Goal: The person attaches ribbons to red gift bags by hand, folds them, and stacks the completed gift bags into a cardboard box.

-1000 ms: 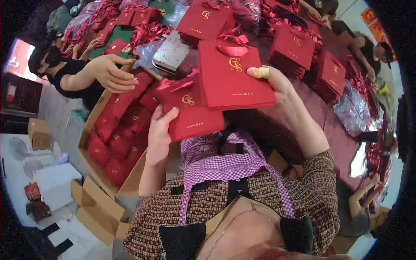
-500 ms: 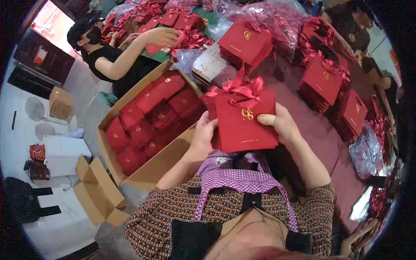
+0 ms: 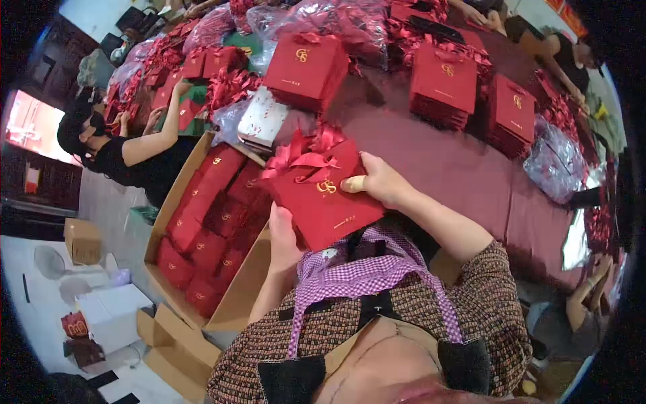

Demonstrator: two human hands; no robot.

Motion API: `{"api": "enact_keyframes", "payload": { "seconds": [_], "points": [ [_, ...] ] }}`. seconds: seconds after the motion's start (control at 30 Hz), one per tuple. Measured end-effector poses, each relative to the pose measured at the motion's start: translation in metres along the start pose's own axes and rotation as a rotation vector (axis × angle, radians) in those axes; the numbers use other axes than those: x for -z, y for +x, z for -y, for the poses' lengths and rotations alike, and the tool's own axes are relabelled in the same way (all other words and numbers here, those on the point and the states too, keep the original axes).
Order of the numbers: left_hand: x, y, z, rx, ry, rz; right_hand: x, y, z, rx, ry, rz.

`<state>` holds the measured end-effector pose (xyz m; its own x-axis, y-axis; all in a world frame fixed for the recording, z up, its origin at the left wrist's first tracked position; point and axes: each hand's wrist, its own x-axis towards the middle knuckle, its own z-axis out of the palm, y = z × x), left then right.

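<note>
Between my two hands is a stack of red paper gift bags with gold lettering and red ribbon bows at its upper edge. My left hand grips the stack's left side, its fingers partly hidden behind the bags. On the right side, my right hand clasps the stack, the covered thumb lying over the front near the lettering. Left of the stack stands an open cardboard box, filled with rows of red bags.
On the dark red tabletop stand piles of red bags. A white speckled box lies behind my stack, and clear plastic at the right. A person in black works at the left; others sit across.
The stack has tilted and shifted left in view, with both hands still around it. My view has turned rightward. The person in black has lowered an arm toward the table.
</note>
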<state>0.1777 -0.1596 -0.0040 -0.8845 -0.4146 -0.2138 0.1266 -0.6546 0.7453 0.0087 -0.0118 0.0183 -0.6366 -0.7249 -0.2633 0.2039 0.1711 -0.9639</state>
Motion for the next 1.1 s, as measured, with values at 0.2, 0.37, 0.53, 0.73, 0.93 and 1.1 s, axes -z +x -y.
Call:
{"api": "enact_keyframes", "payload": {
  "seconds": [0.2,0.37,0.53,0.73,0.93,1.1],
  "points": [
    [-0.013,0.003,-0.011,0.014,0.229,-0.045,-0.016,-0.012,0.016,0.07,-0.317,-0.081],
    [-0.015,0.01,-0.018,-0.074,0.134,-0.094,-0.018,-0.009,0.014,0.161,-0.224,-0.073],
    [0.004,0.021,-0.022,-0.067,0.011,-0.173,-0.013,-0.037,0.039,0.417,-0.135,-0.147],
    [-0.005,0.032,-0.013,-0.036,-0.621,0.265,0.041,-0.025,0.059,0.156,0.269,-0.013],
    [0.017,0.062,0.021,0.328,-0.974,0.372,0.033,-0.026,0.059,0.003,0.211,0.188],
    [0.01,0.066,0.026,0.042,-0.725,0.501,0.032,-0.028,0.058,-0.042,0.313,0.226]
  ]
}}
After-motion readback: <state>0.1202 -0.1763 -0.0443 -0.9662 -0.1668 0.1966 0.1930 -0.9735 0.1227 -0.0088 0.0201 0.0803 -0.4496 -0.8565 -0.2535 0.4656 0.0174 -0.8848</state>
